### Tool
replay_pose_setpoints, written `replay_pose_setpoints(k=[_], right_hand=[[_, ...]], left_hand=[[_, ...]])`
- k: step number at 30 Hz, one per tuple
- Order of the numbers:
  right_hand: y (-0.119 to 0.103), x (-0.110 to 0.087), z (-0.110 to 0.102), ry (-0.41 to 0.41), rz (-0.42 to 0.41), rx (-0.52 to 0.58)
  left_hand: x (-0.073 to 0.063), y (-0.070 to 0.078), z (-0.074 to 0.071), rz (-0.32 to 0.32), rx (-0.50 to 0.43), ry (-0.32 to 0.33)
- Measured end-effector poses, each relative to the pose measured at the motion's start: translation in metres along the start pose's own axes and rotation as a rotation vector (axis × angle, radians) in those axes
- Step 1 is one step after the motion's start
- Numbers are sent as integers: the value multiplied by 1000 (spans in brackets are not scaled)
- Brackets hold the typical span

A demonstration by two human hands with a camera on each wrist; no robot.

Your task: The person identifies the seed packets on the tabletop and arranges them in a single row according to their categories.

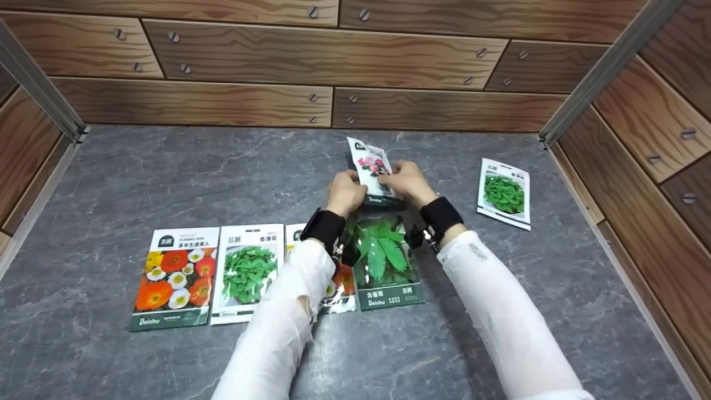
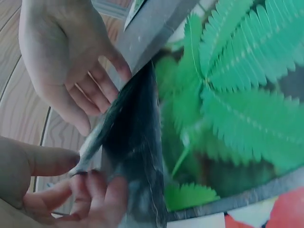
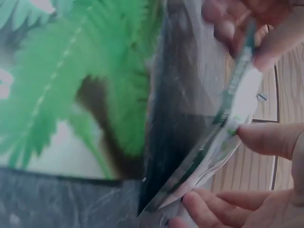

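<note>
Both hands hold a seed packet (image 1: 373,164) with pink flowers on a white front, tilted up from the grey surface. My left hand (image 1: 345,193) pinches its lower left edge between thumb and fingers, as the left wrist view shows. On the right side of the packet, my right hand (image 1: 410,180) has its thumb on the front and its fingers at the edge. Just below the hands lies a green-leaf seed packet (image 1: 383,253). In the right wrist view the held packet (image 3: 223,137) bends slightly, and its dark back faces the leaf packet.
Left of the leaf packet lie an orange-flower packet (image 1: 345,283), partly hidden by the left sleeve, a green-herb packet (image 1: 250,272) and a poppy packet (image 1: 176,278). Another herb packet (image 1: 504,191) lies apart at the right. Wood-patterned walls (image 1: 322,55) enclose the grey surface (image 1: 139,183).
</note>
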State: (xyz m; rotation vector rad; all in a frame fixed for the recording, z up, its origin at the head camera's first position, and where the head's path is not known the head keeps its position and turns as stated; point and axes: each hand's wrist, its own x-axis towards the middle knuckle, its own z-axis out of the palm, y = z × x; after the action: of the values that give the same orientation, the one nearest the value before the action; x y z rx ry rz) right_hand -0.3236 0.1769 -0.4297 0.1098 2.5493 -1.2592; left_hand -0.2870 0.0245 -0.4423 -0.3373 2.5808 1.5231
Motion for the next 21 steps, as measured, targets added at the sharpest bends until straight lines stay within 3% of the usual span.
replay_pose_setpoints(k=[2, 5, 9, 14, 21], right_hand=[[2, -2, -2, -15, -11, 4], [4, -7, -5, -28, -13, 4], [7, -15, -13, -63, 3, 59], [17, -30, -31, -87, -17, 141], [38, -63, -58, 43, -176, 96]], left_hand=[[-11, 9, -5, 4, -65, 2], [-18, 13, -6, 20, -145, 21], [-23, 13, -6, 87, -194, 26], [-34, 11, -5, 156, -291, -18], [-61, 16, 0, 231, -193, -13]])
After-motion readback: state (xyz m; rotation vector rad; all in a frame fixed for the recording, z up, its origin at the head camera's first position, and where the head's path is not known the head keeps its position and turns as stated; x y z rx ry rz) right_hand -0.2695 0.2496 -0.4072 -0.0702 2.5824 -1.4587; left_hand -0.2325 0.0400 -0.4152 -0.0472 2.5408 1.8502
